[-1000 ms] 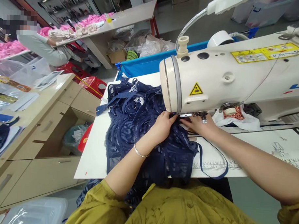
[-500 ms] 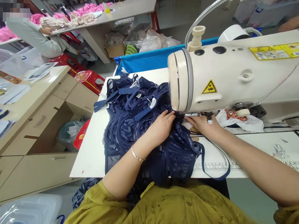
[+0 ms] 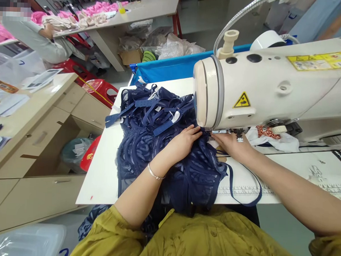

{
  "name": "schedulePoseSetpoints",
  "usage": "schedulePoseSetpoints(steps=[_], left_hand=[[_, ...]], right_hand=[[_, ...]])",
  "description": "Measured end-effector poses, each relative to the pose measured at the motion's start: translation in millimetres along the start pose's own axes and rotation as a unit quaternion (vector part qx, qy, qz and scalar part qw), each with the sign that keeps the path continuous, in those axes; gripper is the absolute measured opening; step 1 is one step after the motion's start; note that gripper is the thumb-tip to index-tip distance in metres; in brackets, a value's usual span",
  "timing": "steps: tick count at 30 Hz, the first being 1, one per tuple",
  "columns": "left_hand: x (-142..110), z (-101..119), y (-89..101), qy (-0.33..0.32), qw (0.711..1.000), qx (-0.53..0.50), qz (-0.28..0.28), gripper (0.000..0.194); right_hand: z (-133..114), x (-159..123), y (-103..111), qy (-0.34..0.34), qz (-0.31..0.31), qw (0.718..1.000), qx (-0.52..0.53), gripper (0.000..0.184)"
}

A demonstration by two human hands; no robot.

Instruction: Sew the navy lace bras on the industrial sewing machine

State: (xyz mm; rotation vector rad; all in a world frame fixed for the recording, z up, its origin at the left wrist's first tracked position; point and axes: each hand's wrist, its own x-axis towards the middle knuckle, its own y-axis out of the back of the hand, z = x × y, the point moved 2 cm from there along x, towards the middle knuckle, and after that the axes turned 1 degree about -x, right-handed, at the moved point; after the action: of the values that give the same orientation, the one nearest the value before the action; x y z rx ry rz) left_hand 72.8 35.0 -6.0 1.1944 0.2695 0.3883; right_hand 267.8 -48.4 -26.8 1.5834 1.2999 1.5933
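Observation:
Navy lace lingerie (image 3: pixel 136 145), sheer with boning-like seams, straps and white labels, lies bunched on the white sewing table under the head of a sewing machine (image 3: pixel 261 82). My left hand (image 3: pixel 183 143) rests on the fabric just left of the needle area, its fingers stretched out flat. On the other side, my right hand (image 3: pixel 232 143) has its fingers together at the garment's edge beside the presser foot; the machine's parts partly hide the fingertips. A loose navy strap (image 3: pixel 258 196) loops over the table's front edge below my right forearm. The stitching point itself is hidden.
A blue cloth trough (image 3: pixel 167 70) runs behind the table. Left stands a wooden drawer cabinet (image 3: pixel 44 134), with red stools (image 3: pixel 100 89) behind it. A co-worker (image 3: pixel 31 37) sits at a far table with pink fabric. Copper-coloured thread (image 3: pixel 268 132) lies under the machine arm.
The view has shifted slightly. Both hands stay at the needle area with little visible movement of the fabric. Someone in light blue has appeared at the upper right.

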Motion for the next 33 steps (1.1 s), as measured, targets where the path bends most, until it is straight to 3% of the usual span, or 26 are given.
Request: schedulePoseSetpoints(steps=[4, 11, 33], left_hand=[[1.6, 1.7, 2.5, -0.013, 0.999, 0.029, 0.015, 0.049], [4.1, 12.4, 9.9, 0.025, 0.994, 0.105, -0.019, 0.045], [1.9, 14.4, 9.9, 0.039, 0.990, 0.132, -0.028, 0.048]], right_hand=[[-3.3, 1.1, 3.0, 0.014, -0.024, 0.997, -0.072, 0.029], [-7.1, 5.1, 7.7, 0.001, -0.033, 0.998, -0.057, 0.028], [-0.2, 0.1, -0.4, -0.008, -0.050, 0.998, -0.037, 0.039]])
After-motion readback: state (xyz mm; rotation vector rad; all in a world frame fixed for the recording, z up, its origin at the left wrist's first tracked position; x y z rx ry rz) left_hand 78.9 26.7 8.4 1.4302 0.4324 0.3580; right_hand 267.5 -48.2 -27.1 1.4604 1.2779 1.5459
